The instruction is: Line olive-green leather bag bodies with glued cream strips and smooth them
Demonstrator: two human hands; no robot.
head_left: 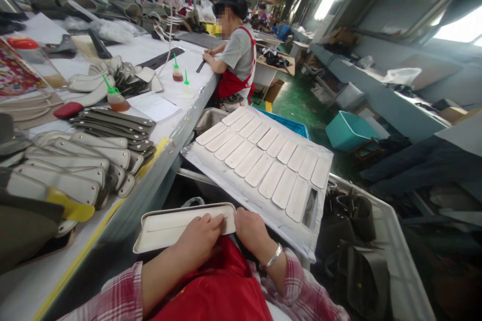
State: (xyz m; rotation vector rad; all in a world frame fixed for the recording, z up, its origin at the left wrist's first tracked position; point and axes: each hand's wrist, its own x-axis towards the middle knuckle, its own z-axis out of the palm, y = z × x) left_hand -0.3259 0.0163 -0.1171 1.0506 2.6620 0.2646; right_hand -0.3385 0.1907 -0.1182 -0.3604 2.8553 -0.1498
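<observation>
Cream piece: a long, shallow, dark-edged cream piece [175, 219], held above the lap in front of the red apron [214, 286]; its right end is partly covered by fingers and its underside is out of sight
Left hand: the left hand [201, 238] lies over the near edge, bent fingers on the inner face close to the right end; the thumb is hard to make out, so I cannot tell whether it pinches
Right hand: the right hand [251, 230] is closed on the right end of the cream piece, most of its fingertips hidden behind the knuckles; a bracelet [274, 256] circles the wrist
Board: just beyond the hands, a tilted pale board [233, 183] bears cream panels [285, 185] in rows; it hides much of the blue bin [301, 129] behind
Table: on the left table [201, 93], riveted cream straps [62, 161] overlap, many covered by their neighbours, near dark strips [113, 121] and a bottle [118, 104] with a green nozzle
Right side: dark bags [363, 271] in a pale bin [401, 241], shadowed and cut off below
Co-worker: a person [241, 55] bends over the table farther along, hands too small to read
</observation>
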